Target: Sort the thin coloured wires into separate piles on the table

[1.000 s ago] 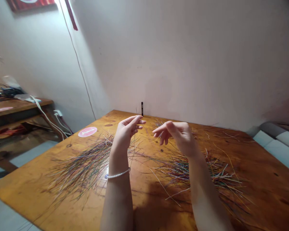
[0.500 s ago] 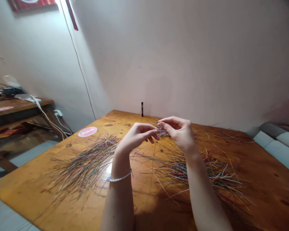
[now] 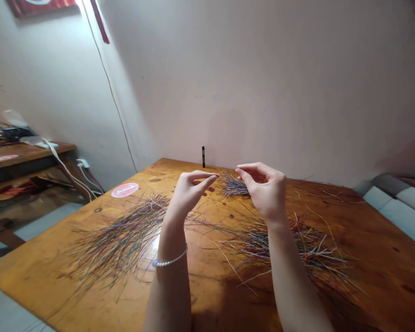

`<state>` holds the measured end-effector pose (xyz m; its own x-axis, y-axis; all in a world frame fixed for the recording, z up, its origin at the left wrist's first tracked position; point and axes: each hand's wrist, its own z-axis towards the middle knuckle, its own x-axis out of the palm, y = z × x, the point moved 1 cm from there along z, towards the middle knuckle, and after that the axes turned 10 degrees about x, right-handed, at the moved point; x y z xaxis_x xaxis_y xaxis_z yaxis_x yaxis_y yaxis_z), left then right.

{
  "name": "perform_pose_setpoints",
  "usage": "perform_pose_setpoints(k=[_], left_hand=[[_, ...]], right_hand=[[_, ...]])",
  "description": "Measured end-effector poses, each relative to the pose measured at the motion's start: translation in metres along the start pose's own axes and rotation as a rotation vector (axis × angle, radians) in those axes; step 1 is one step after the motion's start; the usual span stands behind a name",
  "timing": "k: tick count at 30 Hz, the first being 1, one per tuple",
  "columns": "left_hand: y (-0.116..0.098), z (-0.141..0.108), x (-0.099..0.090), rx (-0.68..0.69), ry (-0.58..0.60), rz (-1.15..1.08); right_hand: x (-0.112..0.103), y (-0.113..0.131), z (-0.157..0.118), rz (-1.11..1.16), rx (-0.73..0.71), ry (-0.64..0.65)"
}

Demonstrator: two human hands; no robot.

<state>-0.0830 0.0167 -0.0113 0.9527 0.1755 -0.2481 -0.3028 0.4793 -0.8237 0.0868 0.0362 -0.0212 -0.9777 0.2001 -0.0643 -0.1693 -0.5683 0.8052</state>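
Left grip (image 3: 190, 191), right grip (image 3: 268, 190) both pinched over counter (image 3: 373, 258). Small wire cluster (image 3: 234, 186) beyond, between them; larger wire heap (image 3: 252, 244) below right grip.

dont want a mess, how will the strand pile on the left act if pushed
The left pile would probably splay rather than slide whole, since no tie shows. Its thin strands are likely light and somewhat springy, lying mostly straight; crossed ones may snag.
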Motion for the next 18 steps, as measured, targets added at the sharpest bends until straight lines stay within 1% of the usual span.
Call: perform_pose_setpoints(k=[2, 4, 8, 10, 13, 18], left_hand=[[-0.0012, -0.0008, -0.0001, 0.014, -0.024, -0.014], [-0.0025, -0.002, 0.0001, 0.022, -0.027, -0.043], [-0.0052, -0.0036, 0.0013, 0.05, 0.037, -0.072], [-0.0059, -0.0036, 0.0015, 0.069, 0.067, -0.06], [-0.0054, -0.003, 0.0013, 0.09, 0.1, -0.038], [-0.0044, -0.0039, 0.0013, 0.115, 0.128, 0.001]], right_hand=[[-0.001, 0.001, 0.0, -0.031, -0.037, -0.002], [-0.0015, 0.0038, -0.0007, -0.058, -0.107, 0.058], [0.0002, 0.0096, -0.0032, -0.088, -0.286, 0.211], [0.0022, 0.0097, -0.0039, -0.115, -0.346, 0.247], [0.0044, 0.0071, -0.0033, -0.173, -0.382, 0.238], [0.0045, 0.0039, -0.0019, -0.233, -0.385, 0.205]])
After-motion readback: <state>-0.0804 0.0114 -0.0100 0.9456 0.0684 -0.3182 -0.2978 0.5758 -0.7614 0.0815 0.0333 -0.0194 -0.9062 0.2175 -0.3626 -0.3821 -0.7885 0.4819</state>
